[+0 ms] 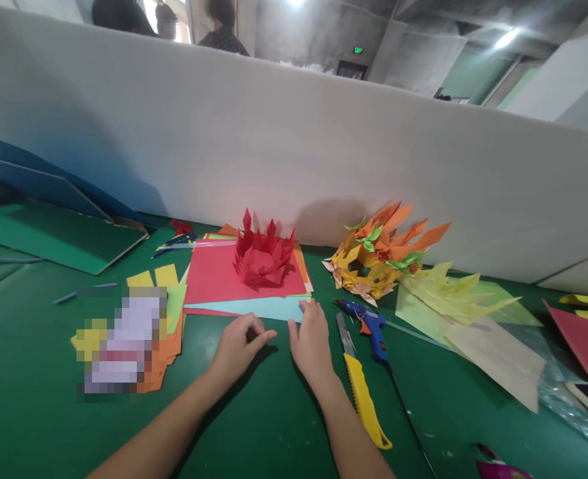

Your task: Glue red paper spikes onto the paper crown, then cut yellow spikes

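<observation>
One green tabletop (254, 426) carries a red sheet (211, 269), a light-blue sheet (269, 307) along its near edge, a red paper crown (263, 266) on top. I see the left hand (238, 340), grip half-curled around nothing visible; the right hand (314, 338), grip loosely spread, touches the blue.

Held the right hand (312, 336) partly over light-blue paper (261, 307) and the left hand (237, 346) half-curled near its edge. Had a red paper crown (261, 265) on a red sheet (209, 269) beyond, plus a yellow-handled knife (360, 392) and blue glue gun (374, 327) to the right on the green table (254, 426).
</observation>
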### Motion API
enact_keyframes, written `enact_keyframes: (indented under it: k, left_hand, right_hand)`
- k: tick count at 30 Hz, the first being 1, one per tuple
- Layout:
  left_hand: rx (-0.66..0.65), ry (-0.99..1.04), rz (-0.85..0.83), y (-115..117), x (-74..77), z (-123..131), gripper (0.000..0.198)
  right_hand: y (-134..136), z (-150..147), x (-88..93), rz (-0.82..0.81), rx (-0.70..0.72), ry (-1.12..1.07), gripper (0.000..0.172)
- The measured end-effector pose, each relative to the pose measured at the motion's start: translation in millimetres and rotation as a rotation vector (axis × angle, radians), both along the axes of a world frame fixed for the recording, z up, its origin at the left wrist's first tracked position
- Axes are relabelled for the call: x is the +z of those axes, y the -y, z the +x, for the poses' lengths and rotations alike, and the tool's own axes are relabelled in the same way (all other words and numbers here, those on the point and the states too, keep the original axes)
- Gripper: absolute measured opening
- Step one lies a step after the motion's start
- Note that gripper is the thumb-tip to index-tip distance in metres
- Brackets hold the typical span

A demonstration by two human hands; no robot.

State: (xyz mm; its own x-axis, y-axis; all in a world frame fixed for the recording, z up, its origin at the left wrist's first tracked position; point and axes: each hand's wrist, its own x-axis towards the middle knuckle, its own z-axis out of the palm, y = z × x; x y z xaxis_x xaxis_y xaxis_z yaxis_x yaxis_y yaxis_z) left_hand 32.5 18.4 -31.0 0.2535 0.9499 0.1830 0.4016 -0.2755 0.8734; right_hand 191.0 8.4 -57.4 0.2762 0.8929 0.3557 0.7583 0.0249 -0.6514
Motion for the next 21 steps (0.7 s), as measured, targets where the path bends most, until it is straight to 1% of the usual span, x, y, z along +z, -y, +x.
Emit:
enact_keyframes:
  k: [3, 6, 8, 10, 12, 14, 16, 18, 21]
  left_hand:
    - [-0.001, -0.033, 0.011, 1, 1.3, -1, 0.031]
    - [-0.038, -0.105, 0.054, 2, 3.8, -1, 0.034]
    - [-0.072, -0.145, 0.059, 2, 5.0, -1, 0.031]
    - [-0.107, -0.160, 0.073, 2, 4.9, 0, 0.024]
    - [-0.154, -0.177, 0.124, 2, 3.9, 0, 0.020]
    - [-0.215, -0.237, 0.180, 2, 2.8, 0, 0.017]
    - [-0.262, -0.321, 0.210, 3, 1.9, 1, 0.016]
    - [-0.275, -0.389, 0.223, 3, 1.4, 1, 0.016]
    - [-0.269, -0.447, 0.248, 1, 1.5, 5, 0.020]
  right_hand:
    - [4, 4, -2.3, 0.007, 0.012, -0.140, 0.035]
    - [7, 8, 1.6, -0.005, 0.033, -0.298, 0.035]
    - [8, 9, 4.0, 0.011, 0.095, -0.400, 0.035]
    - [8, 8, 4.6, 0.048, 0.180, -0.498, 0.038]
    - [8, 7, 3.3, 0.089, 0.239, -0.566, 0.042]
    - [7, 8, 0.9, 0.112, 0.216, -0.569, 0.043]
    - [6, 11, -1.5, 0.101, 0.133, -0.527, 0.044]
    - [5, 15, -3.5, 0.083, 0.079, -0.482, 0.048]
    - [3, 19, -5.0, 0.096, 0.064, -0.433, 0.058]
